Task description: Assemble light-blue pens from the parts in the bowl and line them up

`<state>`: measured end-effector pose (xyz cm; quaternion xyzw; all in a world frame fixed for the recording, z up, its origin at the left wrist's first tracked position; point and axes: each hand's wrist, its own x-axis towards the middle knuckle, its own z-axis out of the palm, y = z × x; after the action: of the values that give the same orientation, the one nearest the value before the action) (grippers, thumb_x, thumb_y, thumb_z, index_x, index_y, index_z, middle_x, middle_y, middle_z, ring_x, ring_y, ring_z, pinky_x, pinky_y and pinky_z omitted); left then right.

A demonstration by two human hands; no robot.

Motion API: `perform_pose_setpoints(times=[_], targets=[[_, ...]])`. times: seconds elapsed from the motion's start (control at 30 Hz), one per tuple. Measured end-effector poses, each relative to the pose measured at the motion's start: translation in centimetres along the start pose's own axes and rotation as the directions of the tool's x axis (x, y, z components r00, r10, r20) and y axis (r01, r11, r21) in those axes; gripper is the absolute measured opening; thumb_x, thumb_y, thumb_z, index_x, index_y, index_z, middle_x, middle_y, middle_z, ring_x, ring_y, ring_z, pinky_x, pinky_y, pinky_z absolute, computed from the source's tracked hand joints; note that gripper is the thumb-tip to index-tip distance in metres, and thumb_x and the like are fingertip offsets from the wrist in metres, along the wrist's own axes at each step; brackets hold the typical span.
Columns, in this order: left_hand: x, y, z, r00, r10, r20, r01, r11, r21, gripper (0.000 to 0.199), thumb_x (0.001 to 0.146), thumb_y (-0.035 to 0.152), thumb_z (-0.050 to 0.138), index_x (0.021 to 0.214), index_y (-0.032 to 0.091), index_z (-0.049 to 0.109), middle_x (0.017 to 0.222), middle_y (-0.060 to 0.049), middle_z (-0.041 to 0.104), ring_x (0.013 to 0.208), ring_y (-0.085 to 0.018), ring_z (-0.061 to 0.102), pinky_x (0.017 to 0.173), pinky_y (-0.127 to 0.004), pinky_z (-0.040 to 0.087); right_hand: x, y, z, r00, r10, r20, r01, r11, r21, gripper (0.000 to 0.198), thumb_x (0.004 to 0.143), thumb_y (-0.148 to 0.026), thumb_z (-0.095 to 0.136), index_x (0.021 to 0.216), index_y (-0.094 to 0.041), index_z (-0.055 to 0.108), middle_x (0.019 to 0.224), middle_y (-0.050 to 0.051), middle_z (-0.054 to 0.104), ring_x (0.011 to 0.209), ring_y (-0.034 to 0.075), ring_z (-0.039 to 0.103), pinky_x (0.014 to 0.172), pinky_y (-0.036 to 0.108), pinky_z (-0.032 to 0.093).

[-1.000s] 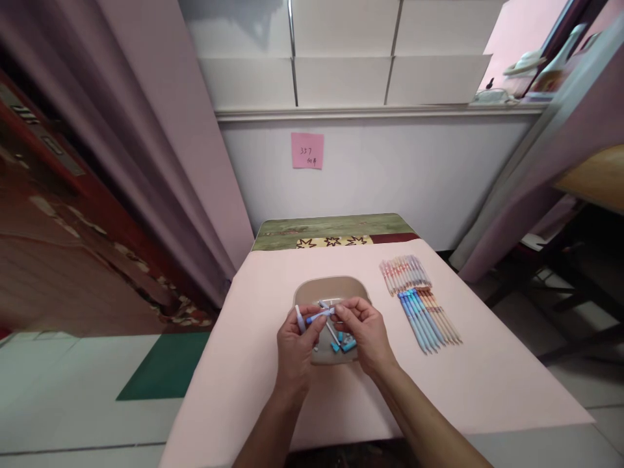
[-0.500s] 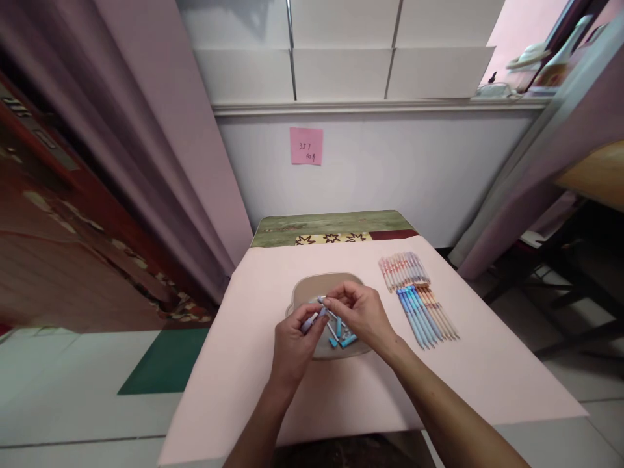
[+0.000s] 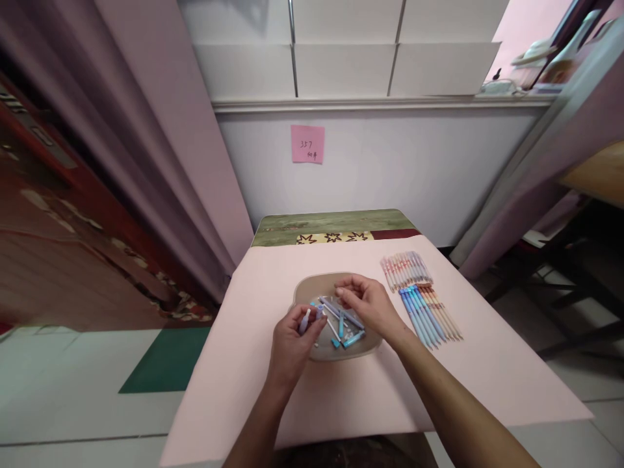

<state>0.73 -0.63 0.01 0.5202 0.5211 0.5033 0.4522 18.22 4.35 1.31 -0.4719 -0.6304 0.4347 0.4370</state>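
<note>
My left hand (image 3: 291, 341) is closed over the near left side of a beige basin (image 3: 306, 286). Between its fingers are a lavender pen part (image 3: 305, 322) with a whitish tip and a second short lavender piece (image 3: 320, 311). Above the basin's right side is my right hand (image 3: 369, 304), thumb and fingertips drawn together; whether something small sits in them is hidden. Inside the basin lie lavender pen barrels (image 3: 350, 315), a thin white tube (image 3: 332, 323), bright blue pieces (image 3: 353, 338) and tiny clear bits.
Right of the basin, blue pens (image 3: 419, 318) and tan pens (image 3: 442, 313) lie side by side, with a row of pale, reddish-patterned pens (image 3: 405, 270) behind them. A pink cloth (image 3: 234, 390) covers most of the table. A pink note (image 3: 307, 144) is on the wall.
My right hand has moved slightly up and right, away from my left hand, uncovering the lavender barrels in the basin. My left hand still holds the lavender pieces.
</note>
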Motion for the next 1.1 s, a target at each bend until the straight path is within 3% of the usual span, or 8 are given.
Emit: perform_pose_setpoints(times=[0.07,0.17,0.33,0.57,0.73,0.9,1.03,1.1], targets=[[0.1,0.0,-0.2,1.000,-0.011,-0.020,0.011,1.000,-0.013,0.019,0.072,0.032,0.071,0.077,0.017,0.061,0.066,0.005,0.055,0.057,-0.008,0.046,0.054,-0.017,0.037,0.5,0.7,-0.1,0.999,-0.014,0.037,0.028,0.911,-0.412,0.017,0.083,-0.029,0.056,0.088,-0.019,0.068,0.079,0.003,0.070,0.072,0.016,0.064,0.067,0.025,0.047],[0.2,0.0,-0.5,0.998,-0.021,-0.051,0.020,0.999,-0.030,0.021,0.072,0.033,0.071,0.079,0.017,0.061,0.066,0.004,0.058,0.058,-0.009,0.048,0.054,-0.018,0.039,1.1,1.6,0.3,0.978,0.080,0.192,0.100,0.625,-0.775,0.016,0.080,-0.021,0.056,0.083,-0.022,0.071,0.084,0.004,0.073,0.079,0.017,0.066,0.069,0.024,0.045],[0.2,-0.3,-1.2,0.995,-0.008,-0.104,0.004,0.999,-0.039,0.020,0.070,0.032,0.073,0.080,0.017,0.064,0.066,0.004,0.060,0.057,-0.008,0.051,0.055,-0.017,0.041,1.6,3.2,2.1,0.951,0.167,0.260,0.145,0.501,-0.853,0.016,0.078,-0.019,0.059,0.082,-0.022,0.074,0.088,0.008,0.074,0.083,0.023,0.068,0.070,0.027,0.046],[0.4,-0.8,-1.4,0.992,-0.029,-0.123,0.021,0.998,-0.061,0.021,0.070,0.032,0.073,0.082,0.017,0.065,0.068,0.002,0.063,0.059,-0.009,0.054,0.056,-0.018,0.043,2.5,3.8,3.1,0.927,0.220,0.305,0.192,0.421,-0.887,0.024,0.082,-0.013,0.052,0.090,-0.017,0.074,0.095,0.015,0.073,0.091,0.027,0.068,0.075,0.030,0.048],[0.4,-0.6,-1.1,0.992,-0.023,-0.122,0.019,0.999,-0.032,0.019,0.069,0.031,0.072,0.079,0.017,0.064,0.066,0.003,0.062,0.057,-0.009,0.052,0.055,-0.018,0.042,2.7,3.9,3.6,0.925,0.236,0.297,0.178,0.421,-0.889,0.024,0.081,-0.011,0.051,0.087,-0.014,0.074,0.090,0.017,0.073,0.088,0.028,0.069,0.074,0.031,0.049],[0.2,-1.1,-0.7,0.996,-0.033,-0.079,0.030,0.998,-0.047,0.020,0.071,0.033,0.071,0.080,0.017,0.063,0.067,0.003,0.061,0.058,-0.010,0.052,0.055,-0.019,0.042,2.1,3.9,3.3,0.949,0.194,0.247,0.125,0.490,-0.863,0.019,0.078,-0.013,0.054,0.085,-0.012,0.072,0.088,0.019,0.072,0.085,0.029,0.068,0.073,0.033,0.049],[0.1,-1.3,-0.2,0.998,-0.030,-0.058,0.027,0.999,-0.039,0.021,0.068,0.032,0.073,0.079,0.016,0.064,0.068,0.002,0.061,0.060,-0.010,0.052,0.056,-0.019,0.041,1.6,2.8,1.7,0.978,0.101,0.183,0.085,0.609,-0.789,0.021,0.085,-0.019,0.047,0.093,-0.016,0.067,0.087,0.011,0.072,0.083,0.020,0.067,0.074,0.028,0.048],[0.2,-1.2,0.1,0.998,-0.034,-0.054,0.032,0.999,-0.030,0.022,0.068,0.033,0.073,0.078,0.016,0.064,0.069,0.002,0.061,0.060,-0.011,0.052,0.056,-0.019,0.041,1.3,1.9,1.0,0.991,0.021,0.133,0.065,0.789,-0.611,0.023,0.086,-0.021,0.046,0.102,-0.017,0.062,0.087,0.006,0.070,0.078,0.015,0.066,0.070,0.024,0.049]])
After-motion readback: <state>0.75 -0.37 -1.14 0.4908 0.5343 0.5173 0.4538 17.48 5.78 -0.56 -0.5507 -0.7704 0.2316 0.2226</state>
